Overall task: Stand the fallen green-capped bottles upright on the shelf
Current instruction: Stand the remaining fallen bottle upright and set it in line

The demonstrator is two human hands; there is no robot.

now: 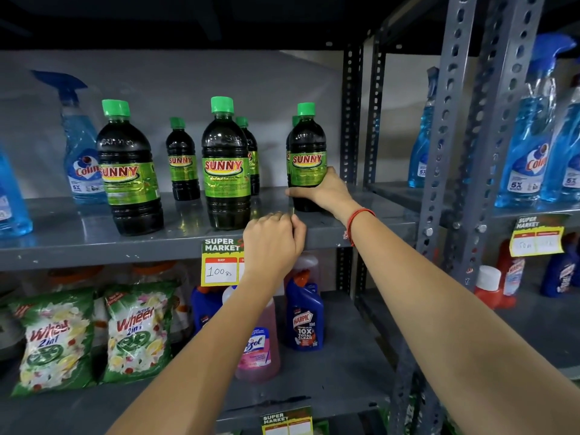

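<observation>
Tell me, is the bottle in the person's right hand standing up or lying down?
Standing up. The bottle has its green cap on top and its base on the shelf, with the right hand wrapped around its lower part.

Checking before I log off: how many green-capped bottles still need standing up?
None visibly lying down. Every green-capped bottle in view stands upright on the shelf. The right hand grips the rightmost bottle, upright; the left hand is closed at the shelf edge. What remains: letting go.

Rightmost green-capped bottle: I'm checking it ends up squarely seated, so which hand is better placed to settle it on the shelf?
Right. The right hand already wraps the lower body of the rightmost green-capped bottle, which stands upright. The left hand is lower, curled at the shelf front edge, off the bottle.
</observation>
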